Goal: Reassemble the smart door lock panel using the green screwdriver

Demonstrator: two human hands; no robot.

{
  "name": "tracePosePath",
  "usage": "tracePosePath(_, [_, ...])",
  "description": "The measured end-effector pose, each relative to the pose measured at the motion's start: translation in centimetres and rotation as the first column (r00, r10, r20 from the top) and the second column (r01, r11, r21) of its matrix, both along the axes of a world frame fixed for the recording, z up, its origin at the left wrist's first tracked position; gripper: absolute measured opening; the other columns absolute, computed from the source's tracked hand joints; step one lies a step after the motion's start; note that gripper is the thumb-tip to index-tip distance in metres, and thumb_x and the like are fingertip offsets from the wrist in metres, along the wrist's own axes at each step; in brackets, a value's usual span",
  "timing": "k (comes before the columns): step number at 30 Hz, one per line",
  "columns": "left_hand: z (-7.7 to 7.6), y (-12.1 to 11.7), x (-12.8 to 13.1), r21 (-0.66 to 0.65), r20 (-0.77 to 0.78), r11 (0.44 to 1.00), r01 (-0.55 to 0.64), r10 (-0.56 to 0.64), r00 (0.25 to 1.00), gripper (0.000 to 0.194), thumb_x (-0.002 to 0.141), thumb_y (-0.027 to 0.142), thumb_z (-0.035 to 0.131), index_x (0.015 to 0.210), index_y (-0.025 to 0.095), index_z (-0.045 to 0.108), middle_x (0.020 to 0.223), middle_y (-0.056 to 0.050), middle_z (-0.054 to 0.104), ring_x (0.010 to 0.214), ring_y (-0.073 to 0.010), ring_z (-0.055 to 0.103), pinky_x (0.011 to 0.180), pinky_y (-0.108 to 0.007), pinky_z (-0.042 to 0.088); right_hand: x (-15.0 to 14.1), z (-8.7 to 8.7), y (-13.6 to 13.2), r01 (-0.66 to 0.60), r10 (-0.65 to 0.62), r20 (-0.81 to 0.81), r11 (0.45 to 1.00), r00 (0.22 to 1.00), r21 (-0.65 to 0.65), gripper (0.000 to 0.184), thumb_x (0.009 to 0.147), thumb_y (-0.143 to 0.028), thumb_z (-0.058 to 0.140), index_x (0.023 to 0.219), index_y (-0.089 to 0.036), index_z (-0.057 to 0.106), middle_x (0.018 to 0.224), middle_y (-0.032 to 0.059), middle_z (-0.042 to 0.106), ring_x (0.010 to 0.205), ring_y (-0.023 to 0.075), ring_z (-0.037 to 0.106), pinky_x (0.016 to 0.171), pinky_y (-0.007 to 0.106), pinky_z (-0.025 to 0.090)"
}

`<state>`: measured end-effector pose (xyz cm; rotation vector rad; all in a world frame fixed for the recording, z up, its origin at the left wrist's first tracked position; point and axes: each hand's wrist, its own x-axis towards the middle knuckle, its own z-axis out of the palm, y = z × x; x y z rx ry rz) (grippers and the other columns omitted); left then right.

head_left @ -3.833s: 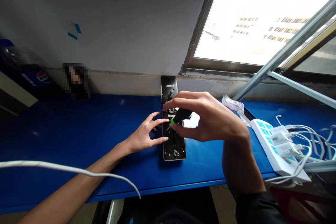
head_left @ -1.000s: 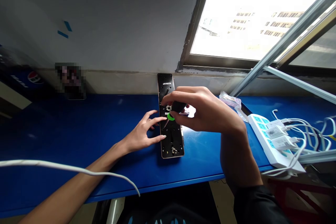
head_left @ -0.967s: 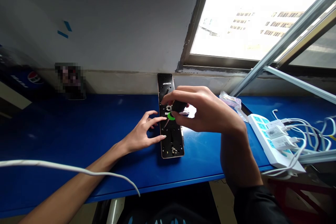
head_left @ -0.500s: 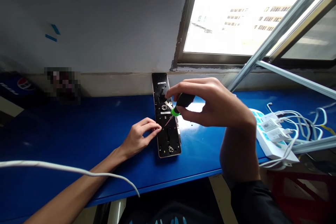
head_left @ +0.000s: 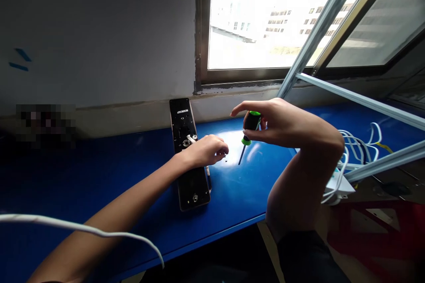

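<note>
In the head view my right hand [head_left: 279,124] holds a screwdriver [head_left: 254,121] with a black and green handle. Its shaft slants down over the blue table and touches no screw. My left hand [head_left: 210,150] reaches across a long black panel [head_left: 194,185], which looks like a door lock body, to its right side. The left fingers are curled in a pinch; anything between them is too small to make out. Just below those fingertips a tiny dark piece [head_left: 226,161], perhaps a screw, shows on the table. My left forearm and hand cover the panel's middle.
The blue table [head_left: 139,185] runs along the wall under a window [head_left: 259,17]. To the right are a metal frame bar [head_left: 365,97], white cables [head_left: 372,137] and a partly hidden power strip [head_left: 341,185]. A white cable [head_left: 83,227] crosses the lower left.
My left hand has moved from the panel's left edge across to the table on its right. My right hand has lifted the screwdriver off the panel and away to the right. The view has turned right.
</note>
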<state>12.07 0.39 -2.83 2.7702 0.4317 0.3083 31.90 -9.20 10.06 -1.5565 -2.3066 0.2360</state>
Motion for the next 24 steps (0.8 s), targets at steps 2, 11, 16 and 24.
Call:
tracePosePath(2, [-0.4, 0.7, 1.6, 0.022, -0.067, 1.0, 0.016, -0.014, 0.998, 0.019, 0.086, 0.003, 0.068, 0.091, 0.017, 0.079, 0.094, -0.005, 0.078, 0.085, -0.0199, 0.072, 0.073, -0.029, 0.052, 0.6, 0.1, 0.0, 0.023, -0.023, -0.019, 0.999, 1.0, -0.034, 0.041, 0.085, -0.027, 0.073, 0.125, -0.025, 0.07, 0.088, 0.0016, 0.076, 0.068, 0.016, 0.068, 0.06, 0.03, 0.052])
tracePosePath(11, [-2.1, 1.2, 3.6, 0.122, -0.286, 0.992, 0.02, 0.016, 0.958, 0.021, 0.086, 0.007, 0.068, 0.094, 0.022, 0.08, 0.095, -0.004, 0.077, 0.083, -0.0218, 0.07, 0.065, -0.029, 0.047, 1.8, 0.8, 0.0, 0.057, -0.062, -0.063, 0.995, 0.996, -0.078, 0.039, 0.085, -0.027, 0.069, 0.124, -0.027, 0.069, 0.09, 0.0004, 0.075, 0.078, 0.0177, 0.07, 0.069, 0.031, 0.054])
tracePosePath(16, [-1.8, 0.6, 3.0, 0.18, -0.271, 0.984, 0.002, 0.047, 0.961, 0.025, 0.089, 0.005, 0.063, 0.101, 0.022, 0.079, 0.098, -0.005, 0.078, 0.087, -0.0226, 0.072, 0.07, -0.031, 0.05, 2.2, 0.5, -0.2, 0.03, -0.033, -0.09, 0.999, 0.995, -0.038, 0.038, 0.084, -0.023, 0.07, 0.122, -0.027, 0.07, 0.086, -0.0012, 0.075, 0.073, 0.016, 0.07, 0.066, 0.03, 0.054])
tracePosePath(24, [-1.8, -1.1, -3.3, 0.263, 0.28, 0.951, -0.165, 0.089, 0.956, 0.019, 0.1, 0.012, 0.061, 0.113, 0.016, 0.074, 0.111, -0.009, 0.076, 0.098, -0.0244, 0.07, 0.085, -0.041, 0.058, 1.1, 0.4, 0.6, -0.163, 0.166, -0.122, 0.986, 0.978, 0.032, 0.044, 0.087, -0.018, 0.071, 0.131, -0.024, 0.068, 0.09, -0.0006, 0.078, 0.077, 0.0153, 0.073, 0.07, 0.029, 0.058])
